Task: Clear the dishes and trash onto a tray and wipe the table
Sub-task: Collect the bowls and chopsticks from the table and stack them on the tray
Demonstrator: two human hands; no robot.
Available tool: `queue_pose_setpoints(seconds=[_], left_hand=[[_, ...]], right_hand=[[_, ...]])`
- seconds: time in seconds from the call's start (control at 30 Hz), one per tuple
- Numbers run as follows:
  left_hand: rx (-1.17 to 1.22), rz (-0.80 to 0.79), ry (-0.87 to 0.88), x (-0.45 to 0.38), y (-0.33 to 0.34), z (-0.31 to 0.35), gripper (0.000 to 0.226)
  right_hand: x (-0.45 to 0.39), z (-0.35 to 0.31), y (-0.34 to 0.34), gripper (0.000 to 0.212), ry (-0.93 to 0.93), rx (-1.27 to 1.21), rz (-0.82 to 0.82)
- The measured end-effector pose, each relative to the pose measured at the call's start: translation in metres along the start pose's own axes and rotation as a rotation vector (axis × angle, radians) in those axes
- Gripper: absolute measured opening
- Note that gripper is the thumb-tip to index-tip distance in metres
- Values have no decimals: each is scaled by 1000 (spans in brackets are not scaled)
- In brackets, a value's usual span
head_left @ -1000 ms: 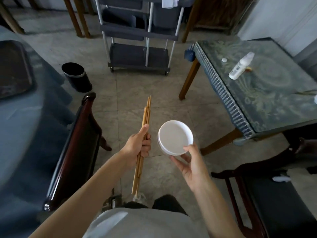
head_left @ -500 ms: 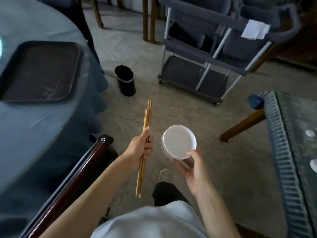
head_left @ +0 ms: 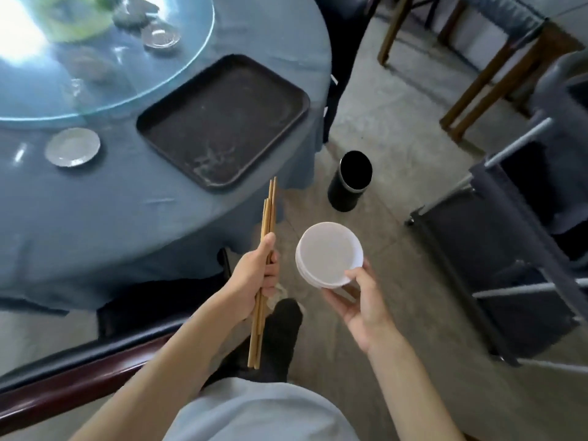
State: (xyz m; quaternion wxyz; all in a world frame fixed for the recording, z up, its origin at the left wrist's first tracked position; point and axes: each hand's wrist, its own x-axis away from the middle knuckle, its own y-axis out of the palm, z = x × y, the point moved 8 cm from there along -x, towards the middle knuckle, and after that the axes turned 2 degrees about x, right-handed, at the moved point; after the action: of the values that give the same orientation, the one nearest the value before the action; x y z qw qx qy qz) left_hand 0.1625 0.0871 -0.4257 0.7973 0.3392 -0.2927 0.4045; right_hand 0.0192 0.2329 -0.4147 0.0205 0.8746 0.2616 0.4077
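Note:
My left hand (head_left: 257, 275) grips a bundle of wooden chopsticks (head_left: 266, 224), held upright over the floor by the table edge. My right hand (head_left: 362, 300) holds a small stack of white bowls (head_left: 327, 254) from below, mouth up. A dark, empty tray (head_left: 222, 122) lies on the round table's blue cloth (head_left: 95, 218), ahead and left of both hands. A small white plate (head_left: 72, 147) sits on the cloth left of the tray. A glass dish (head_left: 160, 36) rests on the glass turntable (head_left: 133, 81).
A black bin (head_left: 350, 181) stands on the floor right of the table. A grey service cart (head_left: 515, 249) is at the right. A dark wooden chair back (head_left: 79, 367) crosses below my left arm. Wooden table legs (head_left: 477, 90) stand at the upper right.
My view has swung left, from the side table and cart to the round table with the tray. Both hands keep the same hold on the chopsticks and bowls.

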Motion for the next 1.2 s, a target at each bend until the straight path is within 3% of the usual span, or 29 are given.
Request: queue_pose_setpoints(seconds=[0.3, 0.53, 0.7, 0.93, 1.2], left_hand=[[269, 310, 91, -96, -48, 114, 49], [475, 521, 154, -109, -108, 166, 47], [644, 694, 204, -118, -160, 186, 46], [706, 858, 333, -141, -200, 234, 43], [743, 1011, 280, -152, -222, 237, 43]], right_hand=[[-134, -79, 157, 43, 115, 245, -248], [-201, -106, 275, 44, 215, 403, -424], [-250, -100, 365, 46, 277, 542, -542], [-312, -72, 469, 52, 401, 639, -640], [-339, -43, 534, 55, 468, 782, -705]])
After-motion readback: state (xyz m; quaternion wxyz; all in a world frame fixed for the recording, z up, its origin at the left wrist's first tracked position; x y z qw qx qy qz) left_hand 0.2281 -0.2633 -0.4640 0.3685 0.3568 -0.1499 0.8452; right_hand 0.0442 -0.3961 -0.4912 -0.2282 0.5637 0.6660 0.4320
